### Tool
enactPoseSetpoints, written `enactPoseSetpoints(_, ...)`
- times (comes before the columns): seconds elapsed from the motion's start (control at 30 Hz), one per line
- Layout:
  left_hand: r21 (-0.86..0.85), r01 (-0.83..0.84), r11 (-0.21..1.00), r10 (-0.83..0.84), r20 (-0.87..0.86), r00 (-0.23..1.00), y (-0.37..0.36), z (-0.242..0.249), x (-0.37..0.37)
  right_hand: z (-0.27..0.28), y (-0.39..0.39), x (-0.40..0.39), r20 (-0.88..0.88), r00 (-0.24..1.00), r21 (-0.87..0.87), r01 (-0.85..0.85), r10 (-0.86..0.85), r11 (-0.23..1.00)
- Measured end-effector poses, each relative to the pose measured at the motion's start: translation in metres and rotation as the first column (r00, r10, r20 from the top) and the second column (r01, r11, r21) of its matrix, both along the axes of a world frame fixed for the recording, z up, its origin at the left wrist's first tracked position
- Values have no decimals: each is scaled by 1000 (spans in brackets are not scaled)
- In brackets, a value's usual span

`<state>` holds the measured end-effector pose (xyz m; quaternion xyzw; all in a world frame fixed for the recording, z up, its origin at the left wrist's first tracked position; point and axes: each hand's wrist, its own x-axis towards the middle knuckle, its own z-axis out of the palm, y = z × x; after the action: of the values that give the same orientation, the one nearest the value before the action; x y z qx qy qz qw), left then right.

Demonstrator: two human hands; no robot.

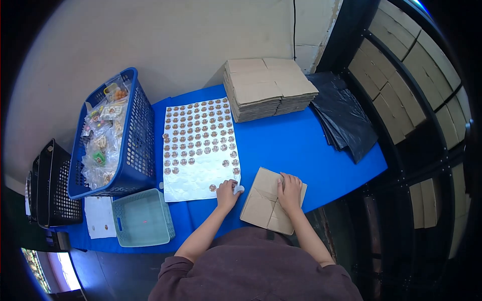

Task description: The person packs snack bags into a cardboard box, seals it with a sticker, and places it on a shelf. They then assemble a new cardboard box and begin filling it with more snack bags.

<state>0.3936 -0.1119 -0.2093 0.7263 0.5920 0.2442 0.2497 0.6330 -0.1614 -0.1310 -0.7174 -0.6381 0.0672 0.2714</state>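
A white sheet of round stickers lies on the blue table cover, with rows of brown printed stickers and bare spots toward its near end. My left hand pinches the sheet's near right corner, which curls up between thumb and fingers. Whether a single sticker is in the fingertips is too small to tell. A closed cardboard box sits at the table's near edge, turned slightly. On its right part lies my right hand, fingers stretched out over the top and thumb apart.
Flat cardboard boxes are stacked at the back, beside black plastic bags. To the left stand a blue basket of bagged goods, a green tray and a black basket. A shelf of boxes rises at right.
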Motion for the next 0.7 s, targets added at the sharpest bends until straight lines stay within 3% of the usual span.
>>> enactPoseSetpoints(0.07, 13, 5, 1000, -5, 24, 1000, 2, -4, 0, -1, 1, -1, 10, 1000, 17, 2, -2, 1000)
enactPoseSetpoints(0.17, -110, -88, 990, 106, 176, 979, 6, 4, 0, 0, 1, -1, 22, 1000, 18, 7, -7, 1000)
enactPoseSetpoints(0.23, -149, -180, 972, 223, 361, 905, 3, 32, 1, 0, 1, -2, 6, 1000, 17, 8, -8, 1000)
enactPoseSetpoints(0.27, -149, -183, 972, 226, 359, 906, 3, 47, 2, 0, 1, -3, 4, 1000, 17, 5, -5, 1000)
enactPoseSetpoints(0.33, -317, -146, 937, 309, 560, 768, 5, 73, 5, -1, 2, -3, 19, 1000, 29, 16, -16, 999)
enactPoseSetpoints(0.4, -282, -99, 954, 238, 517, 822, 5, 88, 4, 0, 2, -2, -19, 1000, 46, 11, -10, 999)
enactPoseSetpoints(0.47, -157, 37, 987, 89, 719, 690, 2, 105, 10, 3, 3, -2, -57, 998, 66, 8, -4, 998)
enactPoseSetpoints(0.57, -55, 106, 993, -34, 715, 698, -1, 131, 17, 19, 4, -12, -213, 976, 151, 87, -53, 985)
enactPoseSetpoints(0.6, -57, 104, 993, -32, 715, 698, -6, 141, 18, 25, 5, -15, -461, 887, 63, 52, -17, 997)
enactPoseSetpoints(0.63, 49, 57, 997, -75, 651, 756, -10, 151, 19, 32, 5, -18, -679, 734, -12, -4, -5, 1000)
enactPoseSetpoints(0.67, 160, 20, 987, -110, 578, 809, -12, 155, 21, 43, 4, -20, -679, 734, -12, -1, -7, 1000)
enactPoseSetpoints(0.7, 160, 25, 987, -114, 577, 809, -14, 154, 21, 56, 2, -21, -883, 469, -127, -220, -9, 967)
